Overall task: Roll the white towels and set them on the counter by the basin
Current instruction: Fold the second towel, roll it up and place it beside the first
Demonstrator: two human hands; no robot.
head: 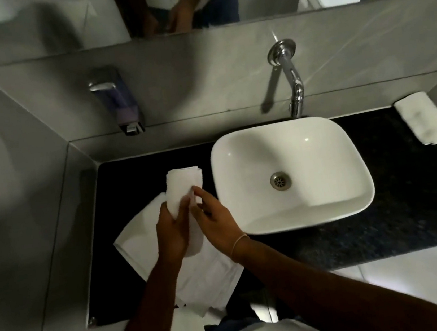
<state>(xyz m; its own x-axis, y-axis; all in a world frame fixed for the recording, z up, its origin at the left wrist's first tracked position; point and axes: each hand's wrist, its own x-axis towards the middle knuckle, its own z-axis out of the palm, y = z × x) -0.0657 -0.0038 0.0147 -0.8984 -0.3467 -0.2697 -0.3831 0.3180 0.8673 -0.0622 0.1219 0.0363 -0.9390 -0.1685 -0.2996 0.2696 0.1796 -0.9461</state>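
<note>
left hand (172, 231) wrapped around a rolled white towel (183, 190), held just above the black counter (410, 195) left of the white basin (237, 146); right hand (215, 221) loosely curled, fingertips pinching the roll's loose edge. beneath both hands, unrolled white towels (206, 275) spread flat and hanging over the counter's front edge. at the far right of the counter, against the wall, a second rolled towel (425, 121), well apart from the basin.
</note>
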